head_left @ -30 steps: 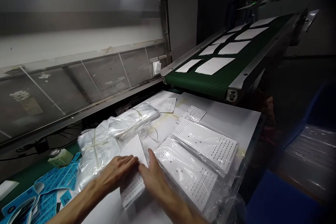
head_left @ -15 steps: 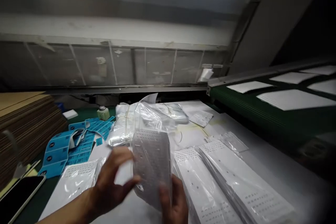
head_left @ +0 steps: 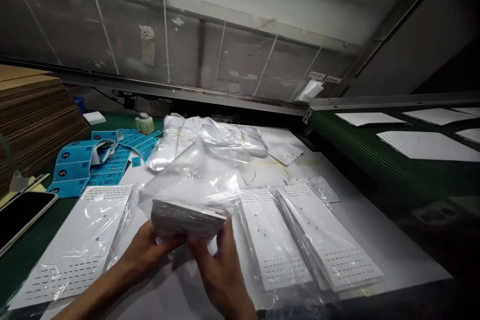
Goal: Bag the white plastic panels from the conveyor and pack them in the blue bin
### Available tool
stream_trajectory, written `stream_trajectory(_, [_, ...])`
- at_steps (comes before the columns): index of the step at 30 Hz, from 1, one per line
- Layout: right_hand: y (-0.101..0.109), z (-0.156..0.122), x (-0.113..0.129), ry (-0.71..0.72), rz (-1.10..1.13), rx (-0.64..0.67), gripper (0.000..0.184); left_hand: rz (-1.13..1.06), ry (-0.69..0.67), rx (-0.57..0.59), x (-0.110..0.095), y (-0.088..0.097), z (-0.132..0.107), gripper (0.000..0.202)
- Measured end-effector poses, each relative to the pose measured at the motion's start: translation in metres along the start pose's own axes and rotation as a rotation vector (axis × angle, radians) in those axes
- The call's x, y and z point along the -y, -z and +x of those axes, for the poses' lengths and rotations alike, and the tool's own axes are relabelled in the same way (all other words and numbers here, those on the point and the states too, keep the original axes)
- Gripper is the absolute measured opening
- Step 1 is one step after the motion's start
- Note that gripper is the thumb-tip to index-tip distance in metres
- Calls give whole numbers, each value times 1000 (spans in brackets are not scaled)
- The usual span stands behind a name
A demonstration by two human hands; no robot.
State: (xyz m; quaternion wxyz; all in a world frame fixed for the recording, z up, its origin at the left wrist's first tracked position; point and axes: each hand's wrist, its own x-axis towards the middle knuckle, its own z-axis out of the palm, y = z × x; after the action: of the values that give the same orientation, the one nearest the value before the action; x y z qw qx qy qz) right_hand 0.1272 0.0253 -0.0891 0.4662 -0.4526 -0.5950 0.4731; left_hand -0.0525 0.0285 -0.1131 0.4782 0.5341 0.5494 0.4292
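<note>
Both hands grip a stack of white cards in a clear plastic bag, tilted so that its near edge faces me. My left hand is closed on its left side, thumb toward the front. On the right side my right hand is wrapped round it, thumb in front too. The bag's loose clear film spreads beyond the stack. A bagged card stack lies left of my hands. Two more bagged stacks, a nearer one and a farther one, lie to the right.
Bundles of clear bags lie behind my hands. Blue label strips, a small jar, a phone and stacked cardboard are at left. A green conveyor with white cards runs along the right.
The bagged stack has tipped from upright to nearly flat and moved left. My left hand, earlier apart with fingers spread, now grips it too. The camera view has tilted down.
</note>
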Motion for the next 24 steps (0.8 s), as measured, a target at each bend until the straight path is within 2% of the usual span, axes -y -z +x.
stream_trajectory(2, [-3,2,-11,-32,-41,69,42,36,92,44,8,2,-5,34])
stream_trajectory(4, [-6,-2,-29,-13,-176,103,37,94,146,15,12,7,-9,38])
stream_trajectory(7, [-10,-12,-51,69,-448,79,33,158,73,-116,10,15,-10,43])
stream_trajectory(9, [-12,-16,-54,76,-559,34,27,151,60,-122,7,18,-7,44])
stream_trajectory(10, [-12,-17,-52,55,-572,21,24,140,95,-103,5,18,-4,44])
stream_trajectory(12, [-13,-19,-45,-21,-516,-2,25,99,215,-99,-2,15,3,46])
stream_trajectory(14, [-15,-23,-35,-134,-384,-50,38,-34,318,-142,-13,8,7,50])
stream_trajectory(16, [-21,-32,-28,-223,-252,-157,51,-263,410,-150,-30,-2,6,53])
stream_trajectory(18, [-28,-43,-23,-231,-194,-297,53,-477,516,-67,-47,-11,1,53])
stream_trajectory(21, [-28,-54,-22,-30,-331,-464,46,-621,650,69,-63,-18,-12,47])
stream_trajectory(24, [-6,-52,-17,222,-637,-486,47,-681,720,173,-65,-15,-22,45])
